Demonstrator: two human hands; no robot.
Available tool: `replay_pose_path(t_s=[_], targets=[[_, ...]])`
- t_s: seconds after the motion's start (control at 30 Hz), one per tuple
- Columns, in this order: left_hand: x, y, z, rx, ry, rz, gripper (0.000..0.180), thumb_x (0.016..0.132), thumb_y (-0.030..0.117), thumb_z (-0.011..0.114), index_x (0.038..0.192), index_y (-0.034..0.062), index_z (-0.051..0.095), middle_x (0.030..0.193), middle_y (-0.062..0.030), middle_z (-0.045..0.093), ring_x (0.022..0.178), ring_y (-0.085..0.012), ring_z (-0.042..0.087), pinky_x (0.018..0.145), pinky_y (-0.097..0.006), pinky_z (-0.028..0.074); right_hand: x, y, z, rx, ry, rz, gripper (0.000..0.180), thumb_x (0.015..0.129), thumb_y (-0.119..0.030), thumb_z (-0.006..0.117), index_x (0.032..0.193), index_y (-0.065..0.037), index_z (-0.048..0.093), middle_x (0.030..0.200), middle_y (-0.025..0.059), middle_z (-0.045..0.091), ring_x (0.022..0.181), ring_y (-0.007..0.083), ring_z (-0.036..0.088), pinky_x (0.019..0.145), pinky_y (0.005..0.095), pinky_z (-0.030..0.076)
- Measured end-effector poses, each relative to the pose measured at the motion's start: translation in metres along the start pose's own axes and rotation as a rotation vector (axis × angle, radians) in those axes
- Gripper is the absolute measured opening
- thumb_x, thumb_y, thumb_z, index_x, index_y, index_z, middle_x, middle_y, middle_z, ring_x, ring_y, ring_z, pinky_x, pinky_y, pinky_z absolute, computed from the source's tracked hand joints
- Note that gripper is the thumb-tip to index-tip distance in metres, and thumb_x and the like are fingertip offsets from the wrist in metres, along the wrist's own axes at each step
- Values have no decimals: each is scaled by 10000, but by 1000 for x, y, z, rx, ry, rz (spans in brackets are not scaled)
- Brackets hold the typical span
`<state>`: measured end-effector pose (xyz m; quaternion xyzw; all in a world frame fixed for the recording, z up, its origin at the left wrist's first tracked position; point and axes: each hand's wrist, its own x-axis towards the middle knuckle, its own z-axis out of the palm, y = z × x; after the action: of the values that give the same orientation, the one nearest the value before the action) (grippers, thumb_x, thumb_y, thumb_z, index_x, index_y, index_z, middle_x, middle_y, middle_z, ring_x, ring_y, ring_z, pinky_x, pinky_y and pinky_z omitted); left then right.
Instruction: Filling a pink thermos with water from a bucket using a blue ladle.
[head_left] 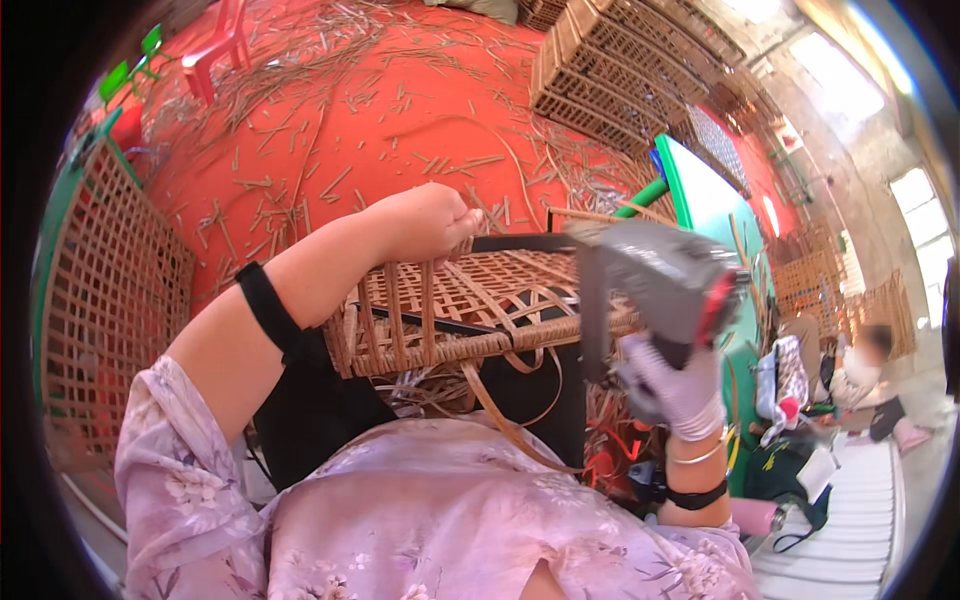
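The woven panel (450, 310) looks like split cane, matt and ribbed. The tool (655, 280) in the right hand (672, 385) seems matt grey plastic or metal. This hand wears a smooth pale cloth glove. The far floor (400, 90) is matt red, littered with dry cane pieces.

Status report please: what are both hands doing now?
Left hand fisted on woven rattan panel. Right hand, gloved, grips grey staple gun at panel edge. Nothing between tool and panel.
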<state>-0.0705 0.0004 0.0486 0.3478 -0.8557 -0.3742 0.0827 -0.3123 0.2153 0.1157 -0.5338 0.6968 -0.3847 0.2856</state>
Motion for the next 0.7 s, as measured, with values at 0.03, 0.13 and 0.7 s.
replay_pose_path(t_s=[0.03, 0.13, 0.7], targets=[[1, 0, 1, -60, 24, 24, 533, 995, 360, 417, 693, -45, 587, 580, -166, 545, 559, -275, 560, 644, -403, 469, -5, 8, -14, 63, 77, 144, 139, 821, -115, 720, 848, -9, 634, 657, 49, 631, 580, 128, 610, 551, 284, 487], [2, 1, 3, 147, 114, 317, 515, 1000, 321, 416, 657, -33, 564, 568, -140, 556, 553, -234, 588, 588, -372, 480, -7, 50, -50, 402, 335, 13, 103, 874, -83, 652, 856, 1, 594, 599, 44, 565, 490, 126, 535, 470, 273, 442], [11, -11, 7, 89, 125, 49, 519, 1015, 305, 451, 604, -9, 498, 497, -4, 430, 442, -97, 415, 456, -305, 365, -23, 334, -220, 1250, 819, 170, 193, 873, -242, 681, 833, -103, 554, 629, 24, 535, 556, 183, 541, 576, 358, 492]])
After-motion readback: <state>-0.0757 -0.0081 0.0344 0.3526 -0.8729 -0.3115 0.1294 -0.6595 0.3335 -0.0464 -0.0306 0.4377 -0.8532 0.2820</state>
